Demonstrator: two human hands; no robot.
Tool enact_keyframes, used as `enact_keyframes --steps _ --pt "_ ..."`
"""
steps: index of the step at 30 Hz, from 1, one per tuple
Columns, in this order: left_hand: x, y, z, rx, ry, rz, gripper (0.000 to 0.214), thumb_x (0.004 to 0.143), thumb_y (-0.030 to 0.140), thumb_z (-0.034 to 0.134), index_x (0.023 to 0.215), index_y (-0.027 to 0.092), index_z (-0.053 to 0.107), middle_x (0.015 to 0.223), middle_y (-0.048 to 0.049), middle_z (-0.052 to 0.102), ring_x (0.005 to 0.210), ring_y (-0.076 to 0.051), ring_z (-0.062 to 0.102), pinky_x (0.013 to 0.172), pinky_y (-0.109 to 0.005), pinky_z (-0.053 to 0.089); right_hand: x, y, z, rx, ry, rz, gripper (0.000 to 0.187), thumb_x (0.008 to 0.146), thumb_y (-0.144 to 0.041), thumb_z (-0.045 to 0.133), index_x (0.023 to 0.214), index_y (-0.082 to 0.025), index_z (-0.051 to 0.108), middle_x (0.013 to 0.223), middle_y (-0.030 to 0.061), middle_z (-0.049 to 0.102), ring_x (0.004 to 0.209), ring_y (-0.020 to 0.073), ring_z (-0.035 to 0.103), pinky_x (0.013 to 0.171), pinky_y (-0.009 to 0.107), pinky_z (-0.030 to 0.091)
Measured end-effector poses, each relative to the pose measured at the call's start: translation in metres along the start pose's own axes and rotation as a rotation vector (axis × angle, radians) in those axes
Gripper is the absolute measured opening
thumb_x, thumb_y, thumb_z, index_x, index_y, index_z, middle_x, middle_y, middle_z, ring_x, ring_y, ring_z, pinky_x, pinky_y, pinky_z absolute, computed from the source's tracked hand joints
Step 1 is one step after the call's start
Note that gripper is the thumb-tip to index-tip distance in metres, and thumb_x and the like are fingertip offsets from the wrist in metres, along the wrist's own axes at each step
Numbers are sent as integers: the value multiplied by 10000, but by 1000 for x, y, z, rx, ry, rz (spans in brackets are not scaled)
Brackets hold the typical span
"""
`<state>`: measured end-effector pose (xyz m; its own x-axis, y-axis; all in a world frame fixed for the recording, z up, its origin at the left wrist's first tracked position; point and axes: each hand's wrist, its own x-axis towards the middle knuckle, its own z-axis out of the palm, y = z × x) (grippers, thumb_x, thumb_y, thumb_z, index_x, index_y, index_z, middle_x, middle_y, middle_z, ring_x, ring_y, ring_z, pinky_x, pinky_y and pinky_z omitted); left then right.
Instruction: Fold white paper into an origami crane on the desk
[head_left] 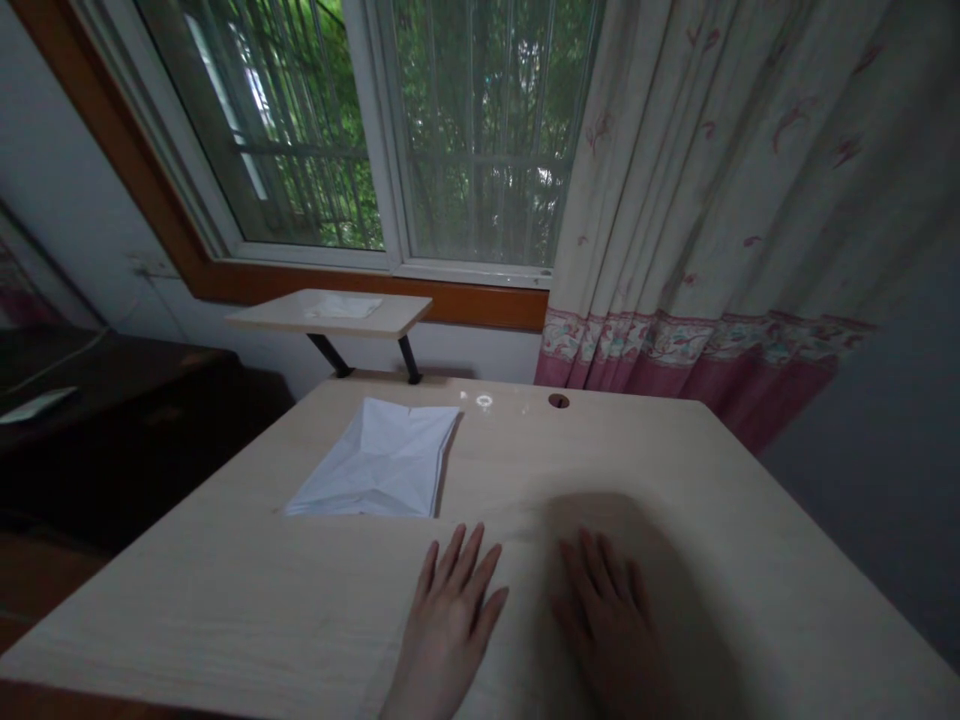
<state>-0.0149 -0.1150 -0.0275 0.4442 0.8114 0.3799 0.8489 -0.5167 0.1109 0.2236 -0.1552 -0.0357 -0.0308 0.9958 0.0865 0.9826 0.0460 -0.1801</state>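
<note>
while creased paper (382,455) lies near, both hands (450,610) (611,620) spread wide, palms down.

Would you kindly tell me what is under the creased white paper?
The creased white paper lies on the desk, whose surface shows around it; anything it covers cannot be seen.
</note>
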Motion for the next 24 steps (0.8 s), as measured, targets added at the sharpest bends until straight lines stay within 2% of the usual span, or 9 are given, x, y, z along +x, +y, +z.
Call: enact_keyframes --steps 3,7,10,12,15,17,21,24 --pt "8 -7 -15 -98 40 -17 326 1035 349 519 1323 340 673 1397 -4 656 1283 -270 627 1075 -526 532 10 4 -1 40 7 -65 485 1012 -402 444 1448 -246 590 1547 126 488 1446 389 421 1156 659 370" --pt "22 -24 -41 -257 174 -8 328 1052 311 473 1298 330 690 1302 -10 716 1196 -219 673 1015 -407 584 36 -2 -14 180 82 -267 417 1016 -399 456 1362 -292 661 1466 75 600 1390 325 521 1124 550 470" --pt "36 -47 -55 -294 257 -43 322 1043 285 466 1247 298 715 1240 -31 740 1145 -217 688 985 -400 590 66 -20 -33 362 183 -343 376 1005 -406 504 1308 -283 689 1430 77 633 1345 273 568 1081 452 523" --pt "48 -67 -58 -278 308 -88 321 1033 277 456 1178 263 743 1186 -54 755 1104 -228 700 963 -414 591 91 -35 -44 507 180 -381 355 1006 -394 504 1268 -268 706 1414 87 644 1306 249 595 1096 439 502" --pt "68 -97 -59 -233 341 -129 331 1011 276 448 1126 220 753 1183 -83 755 1113 -250 693 974 -436 572 130 -56 -53 680 104 -357 319 996 -386 511 1171 -260 746 1315 81 702 1238 242 634 1081 434 496" --pt "82 -116 -58 -200 338 -159 326 993 275 453 1113 225 751 1189 -77 752 1114 -250 689 990 -445 559 152 -67 -50 756 75 -314 293 991 -372 515 1093 -260 765 1214 68 740 1161 235 666 1025 407 518" --pt "99 -148 -53 -101 326 -216 333 966 234 439 1108 211 739 1215 -81 739 1139 -261 672 1012 -440 534 181 -88 -32 903 132 -205 236 965 -334 542 995 -246 759 1084 46 759 997 206 704 921 342 530" --pt "100 -166 -44 26 339 -319 317 933 208 461 1090 189 736 1210 -107 739 1118 -300 674 997 -465 527 193 -107 -15 923 171 -169 218 961 -328 544 1011 -243 738 1038 34 762 919 193 703 859 314 530"
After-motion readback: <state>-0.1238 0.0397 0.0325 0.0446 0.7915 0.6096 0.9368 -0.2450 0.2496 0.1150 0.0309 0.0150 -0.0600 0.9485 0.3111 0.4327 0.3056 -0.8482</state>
